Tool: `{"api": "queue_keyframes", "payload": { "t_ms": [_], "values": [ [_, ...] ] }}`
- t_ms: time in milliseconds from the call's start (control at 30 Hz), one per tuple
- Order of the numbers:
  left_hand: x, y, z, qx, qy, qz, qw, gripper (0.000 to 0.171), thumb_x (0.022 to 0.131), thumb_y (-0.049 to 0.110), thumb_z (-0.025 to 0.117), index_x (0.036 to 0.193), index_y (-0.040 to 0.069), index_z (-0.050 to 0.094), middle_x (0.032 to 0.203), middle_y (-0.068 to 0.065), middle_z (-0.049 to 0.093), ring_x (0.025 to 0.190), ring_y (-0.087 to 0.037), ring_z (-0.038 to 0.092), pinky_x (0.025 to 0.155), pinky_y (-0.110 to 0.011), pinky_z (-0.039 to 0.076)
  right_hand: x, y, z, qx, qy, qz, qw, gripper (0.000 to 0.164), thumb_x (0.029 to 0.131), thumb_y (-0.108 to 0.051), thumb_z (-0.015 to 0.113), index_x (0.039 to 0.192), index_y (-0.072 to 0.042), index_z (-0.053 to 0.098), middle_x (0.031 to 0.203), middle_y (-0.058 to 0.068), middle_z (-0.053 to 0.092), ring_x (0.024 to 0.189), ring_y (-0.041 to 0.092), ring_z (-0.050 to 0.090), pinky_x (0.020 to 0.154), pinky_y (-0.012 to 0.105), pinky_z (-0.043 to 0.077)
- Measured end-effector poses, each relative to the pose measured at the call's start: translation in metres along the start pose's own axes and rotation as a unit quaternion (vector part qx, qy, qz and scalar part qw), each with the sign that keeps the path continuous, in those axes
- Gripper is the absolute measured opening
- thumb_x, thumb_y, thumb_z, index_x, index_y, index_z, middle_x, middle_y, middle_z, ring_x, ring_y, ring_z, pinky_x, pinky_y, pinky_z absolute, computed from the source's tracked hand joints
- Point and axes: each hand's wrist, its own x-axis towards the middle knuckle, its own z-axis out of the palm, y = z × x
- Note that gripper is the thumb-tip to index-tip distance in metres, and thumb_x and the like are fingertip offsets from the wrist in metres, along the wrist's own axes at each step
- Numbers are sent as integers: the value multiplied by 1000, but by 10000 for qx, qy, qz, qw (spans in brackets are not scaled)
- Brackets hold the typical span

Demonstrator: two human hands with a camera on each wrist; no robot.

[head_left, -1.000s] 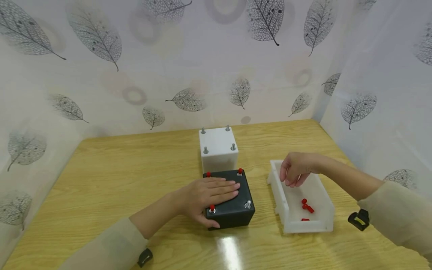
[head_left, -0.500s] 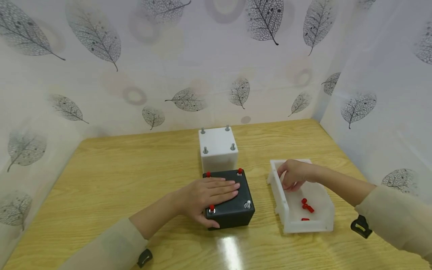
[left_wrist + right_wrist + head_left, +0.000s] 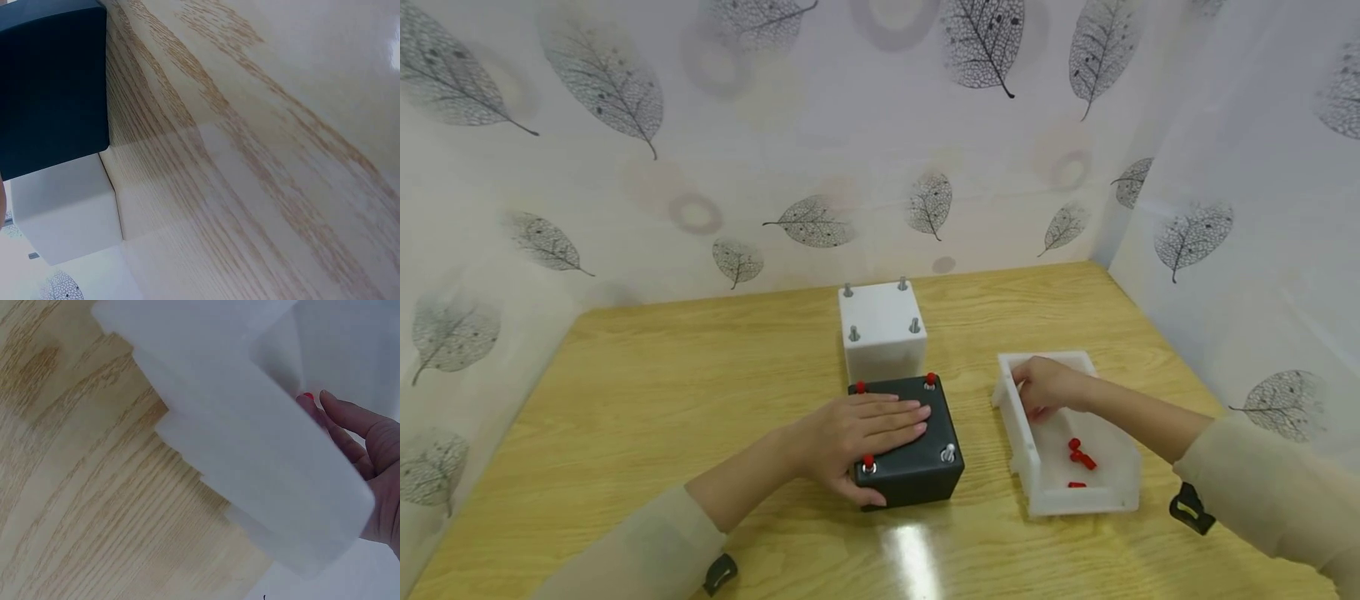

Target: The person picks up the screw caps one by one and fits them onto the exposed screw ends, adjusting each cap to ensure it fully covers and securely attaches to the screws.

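Observation:
My left hand [image 3: 850, 437] lies flat on top of a black box [image 3: 936, 433], fingers straight, thumb over its near edge. Red caps [image 3: 868, 461] sit on three of the box's corner bolts. The near-right bolt [image 3: 948, 453] is bare metal. My right hand [image 3: 1051, 387] is down inside a white plastic bin [image 3: 1082, 502], near its far-left wall. In the right wrist view, a small red piece [image 3: 308, 395] shows at the index fingertip, with a narrow gap to the thumb. In the head view those fingertips are partly hidden.
Directly behind the black box stands a white box [image 3: 882, 312] with bare upright bolts at its corners. Several loose red pieces [image 3: 1082, 457] lie in the near half of the bin. Leaf-patterned curtains [image 3: 820, 125] border the wooden table [image 3: 700, 358] at the back and sides.
My right hand has lowered from above the bin into its far-left part. The left hand has stayed on the black box. The head view has shifted slightly.

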Motion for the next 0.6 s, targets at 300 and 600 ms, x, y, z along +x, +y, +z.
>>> {"api": "queue_keyframes", "payload": {
  "t_ms": [300, 600],
  "values": [
    [-2, 0, 0, 8, -11, -32, 10000, 89, 76, 60, 65, 138, -1, 45, 144, -15, 44, 136, -25, 39, 114, -32, 28, 5, 2, 8, -928, 176, -89, 9955, 22, 75, 9, 60, 95, 3, 68, 60, 2, 61, 50, 11, 59, 49, 28, 54],
    [-2, 0, 1, -34, -39, -74, 10000, 88, 78, 60, 64, 139, 0, 44, 145, -15, 43, 136, -24, 38, 114, -32, 28, -1, -5, 8, -946, -13, 115, 9954, 19, 75, 10, 61, 93, 4, 64, 64, 6, 61, 52, 12, 59, 49, 28, 54]
  ]
}}
